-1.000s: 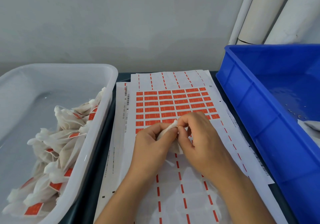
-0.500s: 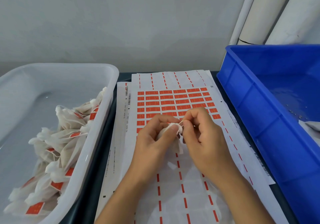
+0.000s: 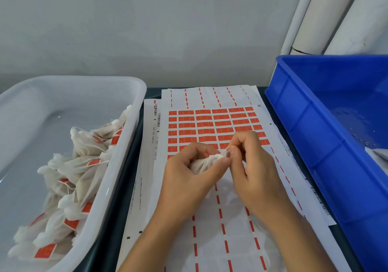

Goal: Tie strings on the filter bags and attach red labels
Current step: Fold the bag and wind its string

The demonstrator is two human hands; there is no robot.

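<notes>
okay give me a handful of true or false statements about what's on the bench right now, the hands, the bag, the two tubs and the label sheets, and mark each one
1. The left hand grips a white filter bag. True.
2. The right hand rests flat on the blue tub. False: its fingers pinch the string at the bag's neck.
3. The white tub holds bags with red labels. True.
4. The label sheet has no red labels left. False: several rows remain at its far end.
5. The blue tub is heaped with bags. False: it shows mostly bare floor.
</notes>
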